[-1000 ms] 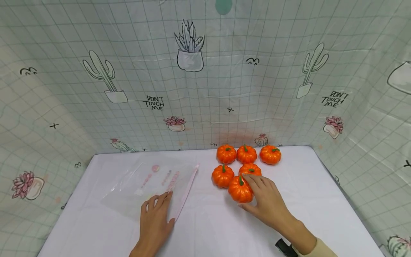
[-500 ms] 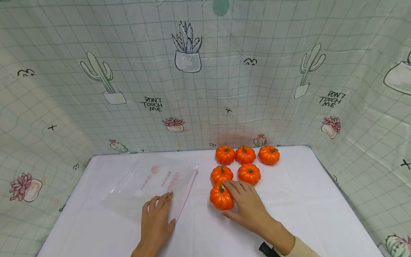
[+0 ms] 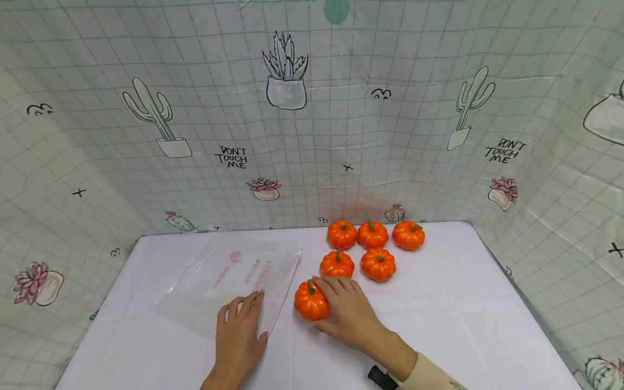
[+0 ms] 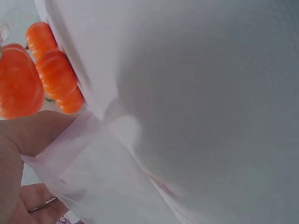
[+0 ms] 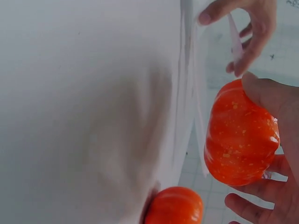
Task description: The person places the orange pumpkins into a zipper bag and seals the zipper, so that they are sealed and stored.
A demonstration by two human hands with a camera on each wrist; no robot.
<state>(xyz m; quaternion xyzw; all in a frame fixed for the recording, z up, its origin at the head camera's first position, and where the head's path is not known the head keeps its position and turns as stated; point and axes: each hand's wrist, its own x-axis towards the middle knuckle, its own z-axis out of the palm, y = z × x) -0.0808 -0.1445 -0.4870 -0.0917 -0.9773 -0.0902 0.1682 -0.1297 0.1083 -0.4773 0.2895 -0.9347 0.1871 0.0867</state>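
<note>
1. The right hand (image 3: pixel 348 311) holds one small orange pumpkin (image 3: pixel 308 304); its thumb and fingers are clamped around the side of it. This held pumpkin is near the middle of the table (image 3: pixel 468 309), to the right of the plastic bag, and in the right wrist view it appears raised over the surface. Its green stem (image 3: pixel 311 288) points up.
2. The left hand (image 3: pixel 239 338) rests on the clear plastic bag (image 3: pixel 195 287). Its thumb and fingers are apart, with the pink strip (image 3: pixel 288 283) of the bag passing between them.
3. The bag lies flat in the left half of the table, its upper part near the back edge.
4. Along the back edge, toward the back right corner, stand three pumpkins (image 3: pixel 372 236), the right one a little apart.
5. In front of these are two more pumpkins (image 3: pixel 378 266), with a gap between them.
6. A beige sleeve (image 3: pixel 431 372) covers the right forearm; a black object (image 3: pixel 382 377) is beside it.
7. Behind the table hangs a checked cloth (image 3: pixel 312 135) with plant drawings.
</note>
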